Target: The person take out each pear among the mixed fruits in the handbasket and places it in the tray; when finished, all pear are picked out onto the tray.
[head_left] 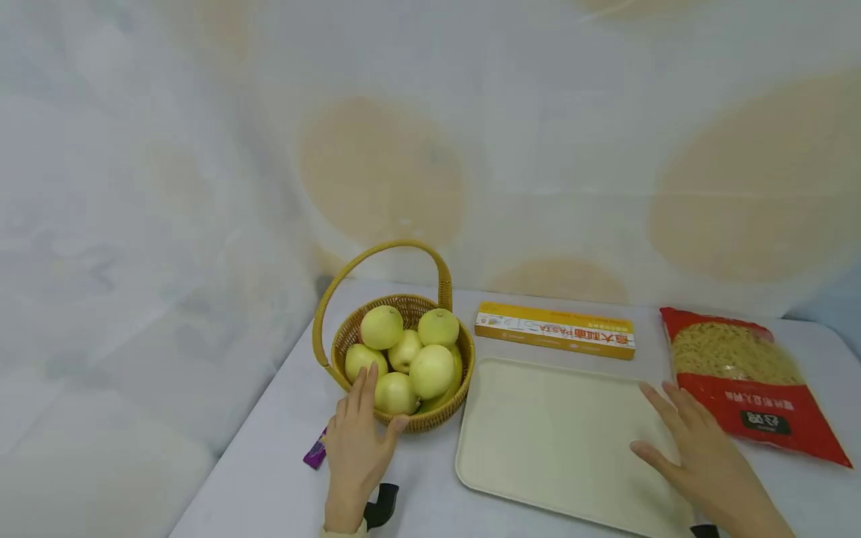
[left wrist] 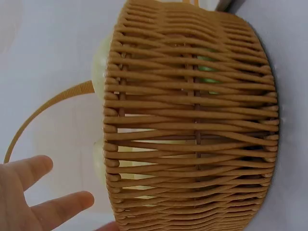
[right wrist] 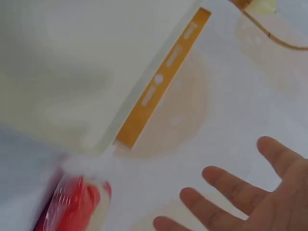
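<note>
A woven basket (head_left: 430,423) with a tall arched handle holds several yellow-green apples (head_left: 431,371). At its near left rim is my left hand (head_left: 359,433), fingers straight and spread, fingertips overlapping the front apples in the head view. The left wrist view shows the basket's side (left wrist: 192,120) close by, with the fingers (left wrist: 62,209) extended beside the rim. My right hand (head_left: 702,456) hovers over the right side of a cream tray (head_left: 558,441), its fingers spread and holding nothing. In the right wrist view those fingers (right wrist: 236,190) are straight and apart.
Behind the tray lies a long yellow pasta box (head_left: 554,330). A red bag of pasta (head_left: 753,396) rests to the tray's right, close to my right hand. A small purple packet (head_left: 315,453) lies left of my left hand. A patterned cloth (head_left: 538,149) hangs behind the table.
</note>
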`<state>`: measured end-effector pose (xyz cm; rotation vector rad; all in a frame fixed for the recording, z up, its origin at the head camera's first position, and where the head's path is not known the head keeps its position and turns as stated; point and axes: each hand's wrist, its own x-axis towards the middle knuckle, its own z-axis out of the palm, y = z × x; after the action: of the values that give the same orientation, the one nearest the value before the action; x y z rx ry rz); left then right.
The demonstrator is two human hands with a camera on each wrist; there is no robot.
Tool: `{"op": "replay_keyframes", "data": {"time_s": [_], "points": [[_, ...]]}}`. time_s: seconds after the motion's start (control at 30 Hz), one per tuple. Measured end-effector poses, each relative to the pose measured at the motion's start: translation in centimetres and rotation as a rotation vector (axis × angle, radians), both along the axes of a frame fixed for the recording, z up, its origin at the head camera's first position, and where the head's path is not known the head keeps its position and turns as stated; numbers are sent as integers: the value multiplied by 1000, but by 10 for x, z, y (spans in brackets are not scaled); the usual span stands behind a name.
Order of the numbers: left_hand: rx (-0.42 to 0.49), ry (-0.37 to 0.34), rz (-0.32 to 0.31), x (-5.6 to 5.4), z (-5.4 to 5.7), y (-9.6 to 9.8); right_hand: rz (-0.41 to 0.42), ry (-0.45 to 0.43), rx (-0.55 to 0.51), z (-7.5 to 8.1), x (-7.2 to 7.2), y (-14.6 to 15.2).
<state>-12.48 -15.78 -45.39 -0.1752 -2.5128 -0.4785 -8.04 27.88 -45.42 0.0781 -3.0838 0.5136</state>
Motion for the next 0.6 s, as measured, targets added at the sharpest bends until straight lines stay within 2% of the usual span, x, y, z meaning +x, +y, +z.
{"op": "replay_keyframes", "data": {"time_s": [0.1, 0.17, 0.27, 0.4, 0.47, 0.6], "points": [[37, -37, 30, 5, -5, -3, 76, 120, -31, 3, -1, -17], [76, -78, 19, 8, -9, -5, 115, 173, -57, 3, -1, -28], [146, -194, -50, 7, -21, -8, 146, 204, -93, 4, -2, -42], [253, -328, -138, 0, -36, -11, 193, 203, -157, 11, -10, -61], [284, -349, -142, -2, -39, -12, 225, 199, -191, 13, -14, -71], [299, -321, -109, -5, -43, -16, 304, 240, -232, 14, -22, -93]]}}
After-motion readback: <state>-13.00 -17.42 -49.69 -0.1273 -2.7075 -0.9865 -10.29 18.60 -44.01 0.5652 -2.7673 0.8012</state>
